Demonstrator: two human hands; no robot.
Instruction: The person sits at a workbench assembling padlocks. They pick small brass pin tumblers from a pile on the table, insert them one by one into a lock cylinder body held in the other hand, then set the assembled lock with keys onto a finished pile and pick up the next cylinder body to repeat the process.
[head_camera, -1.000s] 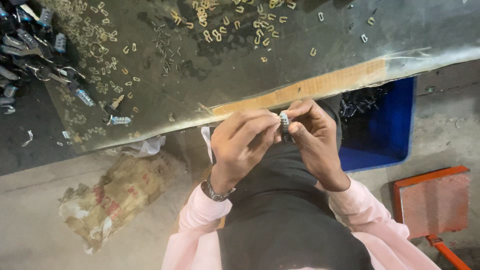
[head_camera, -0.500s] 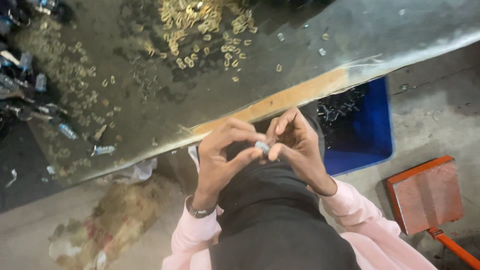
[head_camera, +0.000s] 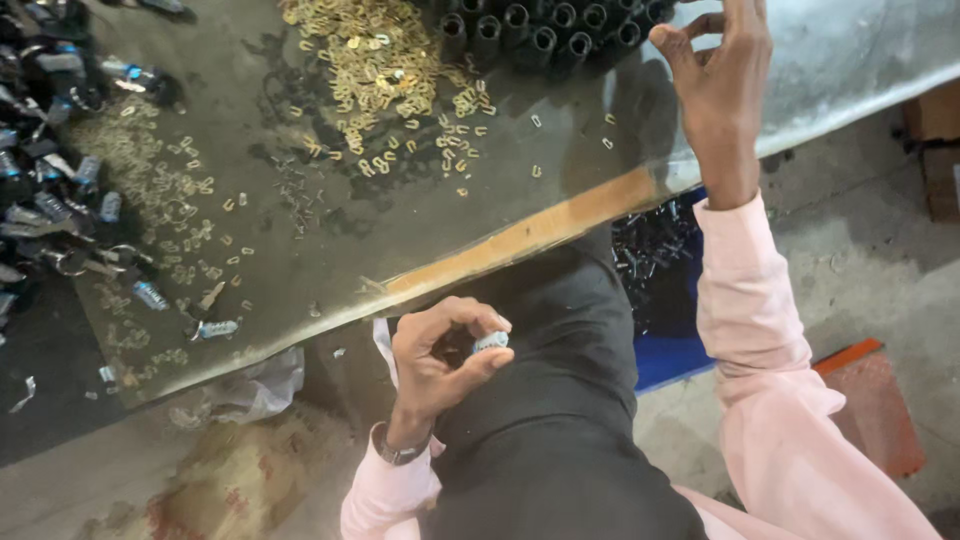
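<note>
From the head camera, I see my left hand (head_camera: 440, 355) low, near my lap, below the edge of the worktable (head_camera: 520, 235). Its thumb and fingers are pinched together on a small silver metal part (head_camera: 490, 342). My right hand (head_camera: 715, 80) is raised over the table, fingers spread apart and holding nothing, just beside a cluster of dark tubes (head_camera: 540, 25). A heap of small brass clips (head_camera: 385, 65) lies left of it. A blue bin (head_camera: 665, 300) stands under the table.
</note>
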